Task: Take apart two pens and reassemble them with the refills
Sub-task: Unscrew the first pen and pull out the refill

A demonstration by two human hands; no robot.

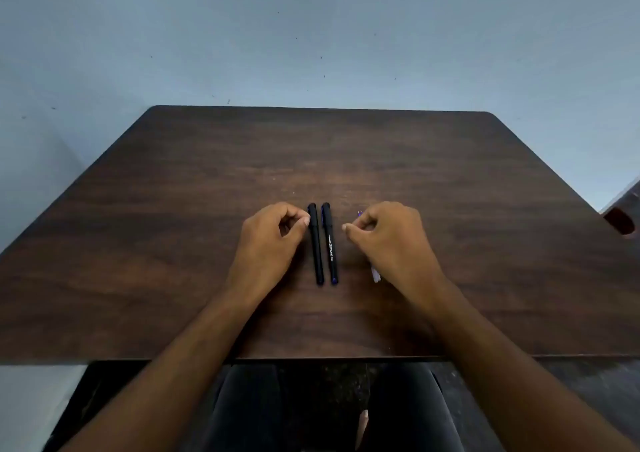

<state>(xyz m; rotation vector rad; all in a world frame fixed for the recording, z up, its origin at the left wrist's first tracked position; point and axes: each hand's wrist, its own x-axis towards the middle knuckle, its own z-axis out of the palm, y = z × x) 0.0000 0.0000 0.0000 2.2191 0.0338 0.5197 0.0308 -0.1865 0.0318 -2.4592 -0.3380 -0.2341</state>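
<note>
With both capped pens [323, 244] lying parallel at mid-desk [173, 244], the left hand [270, 240] loosely curled and touching the left pen, and the right hand [391, 240] covering the refills [375, 275], grasp indiscernible, a careless sweep could roll the refills away.

Two capped black pens [323, 244] side by side, parallel on table, refills [375, 274] mostly hidden right

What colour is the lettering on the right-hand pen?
White, printed along the black barrel of the right-hand pen; head view.
</note>
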